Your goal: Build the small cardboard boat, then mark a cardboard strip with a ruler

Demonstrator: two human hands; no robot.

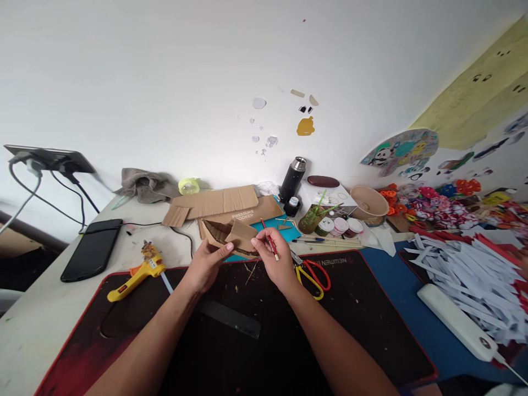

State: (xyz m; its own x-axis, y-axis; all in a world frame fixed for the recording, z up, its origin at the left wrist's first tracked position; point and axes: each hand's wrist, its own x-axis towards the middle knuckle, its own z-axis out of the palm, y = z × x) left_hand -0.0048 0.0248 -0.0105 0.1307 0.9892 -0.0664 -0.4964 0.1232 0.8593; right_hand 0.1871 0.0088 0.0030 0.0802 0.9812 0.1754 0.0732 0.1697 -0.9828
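Note:
A small folded cardboard piece [243, 234], shaped like an open box, is held up between both hands over the far edge of the black mat. My left hand [208, 261] is closed on its left side, thumb on the front. On its right end, the fingers of my right hand [276, 256] pinch the cardboard. A red pencil [270, 240] also sits in the right hand, tip pointing up and away. Just right of that hand lie scissors [315, 278] with red and yellow handles. Below the hands a clear ruler [231, 319] rests on the mat.
A yellow glue gun [138, 278] and a black phone [93, 250] lie on the left. Behind the hands are flat cardboard sheets [223, 202], a black flask [292, 179] and small jars [340, 226]. White paper strips [474, 280] and a white power bank [454, 322] lie right.

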